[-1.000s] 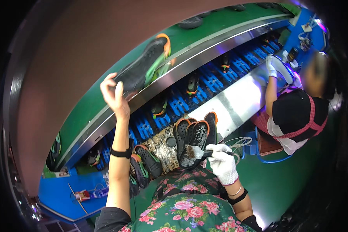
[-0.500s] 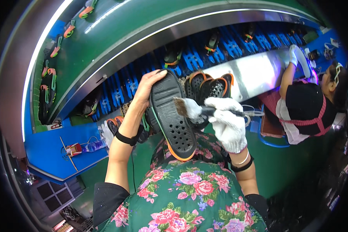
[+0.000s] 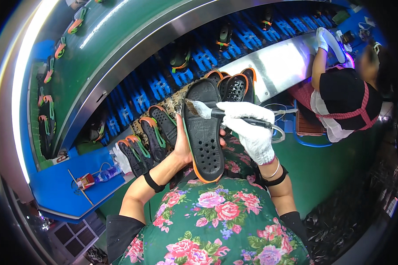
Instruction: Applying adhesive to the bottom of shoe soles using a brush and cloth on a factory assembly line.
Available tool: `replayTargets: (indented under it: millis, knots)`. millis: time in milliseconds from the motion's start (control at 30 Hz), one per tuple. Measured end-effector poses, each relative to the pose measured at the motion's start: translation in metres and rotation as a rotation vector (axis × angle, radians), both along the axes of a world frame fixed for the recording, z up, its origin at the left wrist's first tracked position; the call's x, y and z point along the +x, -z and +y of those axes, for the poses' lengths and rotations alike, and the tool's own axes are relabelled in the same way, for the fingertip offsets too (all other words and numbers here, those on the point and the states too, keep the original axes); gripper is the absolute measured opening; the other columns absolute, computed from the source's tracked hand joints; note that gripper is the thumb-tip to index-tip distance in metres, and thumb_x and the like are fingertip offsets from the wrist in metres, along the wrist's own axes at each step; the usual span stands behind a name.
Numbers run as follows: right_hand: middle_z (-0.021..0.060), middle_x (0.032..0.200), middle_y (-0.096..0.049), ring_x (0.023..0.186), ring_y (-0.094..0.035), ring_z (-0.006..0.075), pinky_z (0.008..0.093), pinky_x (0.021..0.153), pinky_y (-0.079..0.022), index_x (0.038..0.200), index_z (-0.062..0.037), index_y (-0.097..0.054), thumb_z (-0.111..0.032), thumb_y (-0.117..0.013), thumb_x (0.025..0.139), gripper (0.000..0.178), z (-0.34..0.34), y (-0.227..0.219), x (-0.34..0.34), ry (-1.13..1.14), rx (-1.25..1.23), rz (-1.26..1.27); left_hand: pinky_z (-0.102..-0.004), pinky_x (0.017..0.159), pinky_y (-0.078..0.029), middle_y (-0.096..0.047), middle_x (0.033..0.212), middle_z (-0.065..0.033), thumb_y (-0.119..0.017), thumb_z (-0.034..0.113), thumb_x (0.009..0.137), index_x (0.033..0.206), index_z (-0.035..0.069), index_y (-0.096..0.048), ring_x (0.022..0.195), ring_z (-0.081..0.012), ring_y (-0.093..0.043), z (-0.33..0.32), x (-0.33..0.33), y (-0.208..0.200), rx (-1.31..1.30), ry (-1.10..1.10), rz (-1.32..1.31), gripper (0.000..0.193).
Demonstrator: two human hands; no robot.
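Observation:
A black shoe sole with holes at its near end and an orange and green edge stands lengthwise before me. My bare left hand grips it around the middle, thumb side at the left edge and fingertips showing at the right. In a white knitted glove, my right hand is closed on the dark handle of a brush with a tube at its rear end. The bristles, partly wrapped in white, are at the left edge of the sole's far part; whether they touch is hard to tell.
More black soles with orange edges stand at the left and behind. Beyond runs a conveyor with blue holders. A blue table holds a bottle. At right, a co-worker sits beside a metal plate.
My left hand has shifted from the sole's far end down to its middle. The brush has moved from the sole's centre to its far left edge. More soles at the left have come into view.

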State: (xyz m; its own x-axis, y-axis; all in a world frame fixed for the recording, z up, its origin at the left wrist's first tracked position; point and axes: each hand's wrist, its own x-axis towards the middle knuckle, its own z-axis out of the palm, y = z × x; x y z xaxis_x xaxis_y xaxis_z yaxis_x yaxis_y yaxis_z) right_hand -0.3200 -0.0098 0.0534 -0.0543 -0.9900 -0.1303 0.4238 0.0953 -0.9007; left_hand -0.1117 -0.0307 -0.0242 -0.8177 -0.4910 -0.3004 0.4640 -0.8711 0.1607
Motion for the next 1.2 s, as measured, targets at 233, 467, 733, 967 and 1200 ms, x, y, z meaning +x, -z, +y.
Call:
replayTargets:
  millis: [233,467,733,967,1200]
  knots:
    - [0.0171,0.100,-0.075,0.084,-0.072,0.0200,0.0318,0.073,-0.057,0.096,0.0023,-0.074,0.007,-0.072,0.079,0.018,-0.022,-0.010,0.002,0.089,-0.365,0.455,-0.0454,0.091,-0.054,-0.063,0.123,-0.0155,-0.021,0.096,0.077,0.140,0.007,-0.050,0.101,-0.0314,-0.066,-0.019,-0.022,-0.035,0.069,-0.224,-0.139,0.113]
    - [0.0140,0.121,-0.070,0.108,-0.067,0.0290,0.0384,0.093,-0.052,0.115,-0.0004,-0.071,-0.001,-0.071,0.079,0.036,-0.038,-0.025,-0.008,0.155,-0.840,1.053,-0.0471,0.112,-0.039,-0.052,0.144,-0.0078,-0.031,0.084,0.089,0.147,0.013,-0.045,0.131,-0.0282,-0.051,-0.010,-0.043,-0.043,-0.073,-0.371,-0.348,0.093]
    - [0.0145,0.114,-0.072,0.102,-0.070,0.0305,0.0390,0.086,-0.055,0.112,-0.0041,-0.073,-0.003,-0.073,0.076,0.036,-0.013,-0.019,0.010,0.014,-0.785,0.801,-0.0483,0.112,-0.039,-0.055,0.141,-0.0116,-0.024,0.098,0.074,0.145,0.010,-0.047,0.129,-0.0292,-0.053,-0.002,-0.037,-0.019,-0.223,-0.258,-0.580,0.115]
    - [0.0165,0.114,-0.072,0.101,-0.070,0.0314,0.0377,0.085,-0.056,0.107,-0.0023,-0.074,0.002,-0.072,0.077,0.031,-0.012,-0.029,0.005,0.052,-0.742,0.962,-0.0505,0.112,-0.039,-0.054,0.141,-0.0095,-0.025,0.093,0.081,0.143,0.013,-0.048,0.130,-0.0295,-0.052,-0.001,-0.044,-0.024,-0.143,-0.332,-0.554,0.104]
    - [0.0171,0.109,-0.073,0.096,-0.071,0.0313,0.0388,0.085,-0.056,0.104,-0.0008,-0.074,-0.002,-0.073,0.077,0.027,-0.015,-0.038,-0.015,0.026,-0.757,0.806,-0.0477,0.116,-0.034,-0.047,0.149,-0.0091,-0.019,0.089,0.086,0.154,0.015,-0.035,0.135,-0.0291,-0.047,-0.008,-0.043,-0.012,-0.099,-0.427,-0.052,0.102]
